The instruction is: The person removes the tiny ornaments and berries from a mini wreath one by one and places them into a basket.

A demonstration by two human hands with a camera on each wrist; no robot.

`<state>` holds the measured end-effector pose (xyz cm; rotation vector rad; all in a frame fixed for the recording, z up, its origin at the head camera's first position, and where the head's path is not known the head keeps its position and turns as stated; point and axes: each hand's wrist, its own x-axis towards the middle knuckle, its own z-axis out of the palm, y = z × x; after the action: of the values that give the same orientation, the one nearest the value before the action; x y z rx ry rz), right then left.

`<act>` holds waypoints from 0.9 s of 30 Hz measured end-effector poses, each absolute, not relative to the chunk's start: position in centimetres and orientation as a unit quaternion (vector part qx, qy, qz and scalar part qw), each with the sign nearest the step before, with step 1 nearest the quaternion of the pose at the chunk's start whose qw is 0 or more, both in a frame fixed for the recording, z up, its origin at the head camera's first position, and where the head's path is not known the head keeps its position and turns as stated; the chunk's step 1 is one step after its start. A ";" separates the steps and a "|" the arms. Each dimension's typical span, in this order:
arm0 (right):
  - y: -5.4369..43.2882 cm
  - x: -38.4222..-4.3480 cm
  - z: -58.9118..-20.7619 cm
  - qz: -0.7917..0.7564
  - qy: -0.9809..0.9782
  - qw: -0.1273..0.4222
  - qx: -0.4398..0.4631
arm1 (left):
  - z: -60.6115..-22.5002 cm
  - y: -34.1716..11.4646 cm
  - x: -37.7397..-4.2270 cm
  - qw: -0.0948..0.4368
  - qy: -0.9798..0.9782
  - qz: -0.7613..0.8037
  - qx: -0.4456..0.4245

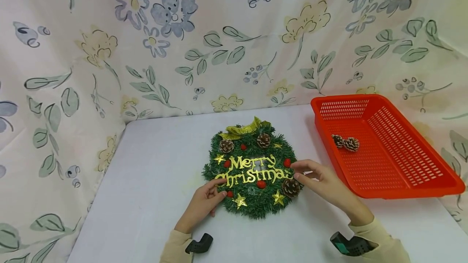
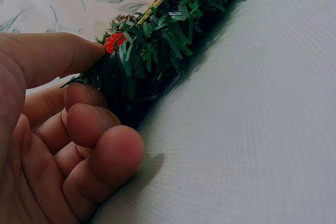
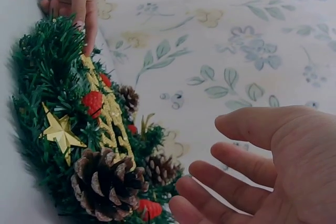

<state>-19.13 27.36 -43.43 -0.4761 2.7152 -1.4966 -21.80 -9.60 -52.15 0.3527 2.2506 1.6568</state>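
A green Christmas wreath (image 1: 252, 192) lies on the white table. It carries gold "Merry Christmas" lettering (image 1: 250, 176), gold stars (image 1: 278, 198), red berries (image 2: 114, 42), pine cones (image 3: 105, 184) and a gold-green bow (image 1: 241, 130) at its far edge. My left hand (image 1: 202, 202) grips the wreath's near left edge, thumb and forefinger by the start of the lower word and a berry. At the right edge my right hand (image 1: 325, 182) hovers, its fingers loosely spread near the end of the lettering. Nothing is between those fingers in the right wrist view.
To the right stands a red plastic basket (image 1: 380, 161) with perforated walls, holding pine cones (image 1: 352, 144) at its left side. A floral curtain (image 1: 219, 52) hangs behind and to the left of the white table (image 1: 153, 165).
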 end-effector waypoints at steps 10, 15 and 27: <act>27.4 -19.0 -44.7 -0.484 0.863 0.001 -0.142 | -52.2 -9.5 -21.9 0.162 0.788 0.580 0.125; 27.5 -19.0 -45.3 -0.484 0.866 0.008 -0.129 | -52.2 -9.6 -21.9 0.161 0.791 0.577 0.127; 27.5 -18.9 -46.1 -0.494 0.863 0.039 -0.102 | -52.2 -9.6 -21.9 0.160 0.790 0.578 0.127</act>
<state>-18.93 27.51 -46.11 -0.3130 2.6451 -1.5136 -21.92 -9.58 -52.23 0.3641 2.2567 1.6531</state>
